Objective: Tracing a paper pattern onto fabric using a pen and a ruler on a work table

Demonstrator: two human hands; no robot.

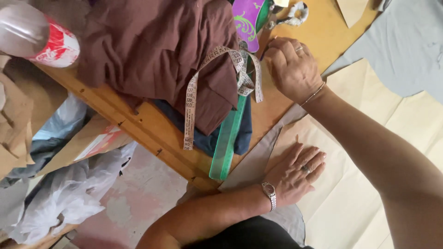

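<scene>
Worktable (318, 32), wooden, tan top, seen from above.

Left hand (295, 173): flat, palm down, fingers spread, grasping nothing. It presses on a sheet of cream pattern paper (350, 184) laid over grey fabric (251, 168), whose edge shows just beside the wrist. Ring on one finger, wristwatch (269, 193) on the wrist.

Right hand (293, 69): knuckles up, fingers curled down toward the tabletop near the top end of the ruler. Whether the fingertips pinch something small cannot be told; they are hidden under the hand. Thin bangle on the wrist.

Green transparent ruler (228, 138): long, lying on the table's left part, its near end at the table edge, its far end running under the tape.

Measuring tape (217, 78): cream, looped and draped over a heap of brown garment (157, 46), one end hanging down toward the table edge. Dark blue cloth (210, 136) lies under the brown heap.

Further grey fabric (406, 50), upper right, flat on the paper.

Purple card with green scrollwork (247, 20), top centre.

Plastic bottle with red label (41, 37), upper left, blurred.

Below the table edge: pale plastic bags (69, 193) and brown paper.

Step in hand, as judged: the paper is held steady over the cloth while the other hand works at the table beside the ruler. A next move would call for keeping the sheet from shifting.
</scene>
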